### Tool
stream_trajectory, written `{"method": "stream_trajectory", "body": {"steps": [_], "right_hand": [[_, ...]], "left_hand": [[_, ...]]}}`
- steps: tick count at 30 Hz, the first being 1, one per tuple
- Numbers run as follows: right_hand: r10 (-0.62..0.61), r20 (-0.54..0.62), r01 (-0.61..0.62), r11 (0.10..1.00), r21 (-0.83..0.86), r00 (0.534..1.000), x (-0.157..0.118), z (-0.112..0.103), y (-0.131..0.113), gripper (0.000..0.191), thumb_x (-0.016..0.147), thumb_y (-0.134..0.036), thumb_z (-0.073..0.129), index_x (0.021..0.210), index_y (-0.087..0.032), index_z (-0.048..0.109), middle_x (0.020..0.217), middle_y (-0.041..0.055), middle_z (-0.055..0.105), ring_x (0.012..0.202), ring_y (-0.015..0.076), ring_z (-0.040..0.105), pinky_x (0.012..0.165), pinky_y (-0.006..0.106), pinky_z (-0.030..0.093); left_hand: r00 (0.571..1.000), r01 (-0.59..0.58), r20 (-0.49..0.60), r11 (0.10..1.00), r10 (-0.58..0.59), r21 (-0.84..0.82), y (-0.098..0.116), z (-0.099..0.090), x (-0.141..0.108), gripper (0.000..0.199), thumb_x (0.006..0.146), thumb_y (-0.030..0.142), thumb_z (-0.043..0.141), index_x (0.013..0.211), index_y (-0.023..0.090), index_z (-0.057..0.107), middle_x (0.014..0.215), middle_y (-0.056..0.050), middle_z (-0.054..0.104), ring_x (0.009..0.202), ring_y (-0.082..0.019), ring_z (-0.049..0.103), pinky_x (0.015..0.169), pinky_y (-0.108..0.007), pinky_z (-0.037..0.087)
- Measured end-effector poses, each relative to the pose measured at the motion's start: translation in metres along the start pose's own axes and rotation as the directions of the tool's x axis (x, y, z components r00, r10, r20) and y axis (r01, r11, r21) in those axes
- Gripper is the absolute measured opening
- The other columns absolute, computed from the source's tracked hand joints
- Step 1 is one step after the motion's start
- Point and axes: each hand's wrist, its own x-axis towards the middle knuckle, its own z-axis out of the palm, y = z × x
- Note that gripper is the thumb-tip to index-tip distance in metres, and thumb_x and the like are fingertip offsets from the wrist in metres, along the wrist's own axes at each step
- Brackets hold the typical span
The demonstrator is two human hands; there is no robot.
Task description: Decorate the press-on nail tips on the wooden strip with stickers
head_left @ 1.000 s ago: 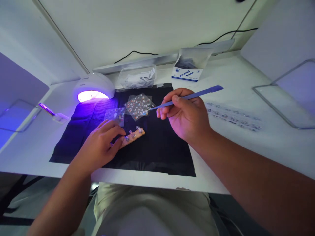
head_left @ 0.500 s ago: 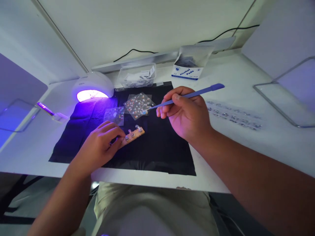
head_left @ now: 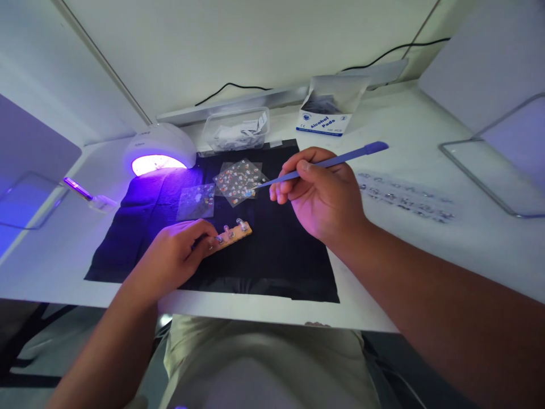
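Note:
My left hand [head_left: 181,250] grips the left end of a small wooden strip [head_left: 232,236] that bears several clear, shiny pieces. The strip lies on a black cloth [head_left: 276,261]. Between the fingers of my right hand [head_left: 326,193] is a thin blue tool [head_left: 344,158], its pale tip over the sticker sheets [head_left: 238,179]. These clear sheets with small coloured motifs overlap on the cloth. Another clear sheet [head_left: 196,201] lies just left of them, above my left hand.
A lit white lamp [head_left: 162,139] stands at the back left, beside a plastic box of packets [head_left: 236,133]. An alcohol pads box [head_left: 326,122] is behind my right hand. Rows of shiny pieces [head_left: 400,196] and a metal wire frame [head_left: 481,182] are at the right.
The wooden strip has shifted very slightly right, still in my left hand. My right hand and the blue tool have barely moved.

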Motion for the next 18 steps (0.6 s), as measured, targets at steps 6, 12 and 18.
{"method": "stream_trajectory", "body": {"steps": [6,12,18], "right_hand": [[-0.005,0.001,0.005,1.0,-0.004,1.0,0.0,0.001,0.001,0.011,0.083,-0.021,0.061,0.072,-0.021,0.064,0.052,-0.0059,0.062,0.047,0.011,0.06,0.056,0.03,0.052],[-0.003,0.003,0.003,1.0,0.022,1.0,0.0,0.002,0.0,0.011,0.082,-0.019,0.06,0.072,-0.02,0.065,0.052,-0.0055,0.062,0.046,0.0109,0.06,0.056,0.03,0.052],[0.009,-0.003,-0.009,1.0,-0.015,1.0,0.0,0.001,0.0,0.014,0.085,-0.027,0.065,0.073,-0.021,0.063,0.053,-0.0057,0.06,0.046,0.0106,0.06,0.056,0.03,0.051]], "left_hand": [[1.0,0.019,-0.008,1.0,-0.019,0.018,0.0,-0.002,0.001,0.016,0.097,0.024,0.05,0.09,0.02,0.064,0.071,0.001,0.067,0.059,-0.013,0.059,0.056,-0.024,0.043],[0.989,0.026,-0.145,0.999,-0.019,0.044,-0.002,0.003,0.0,0.015,0.095,0.024,0.053,0.092,0.02,0.068,0.078,-0.002,0.072,0.067,-0.016,0.064,0.062,-0.028,0.047],[0.974,-0.04,-0.22,0.997,0.053,0.062,-0.003,0.01,-0.001,0.014,0.094,0.02,0.057,0.093,0.019,0.071,0.088,-0.005,0.076,0.08,-0.019,0.071,0.073,-0.031,0.052]]}}
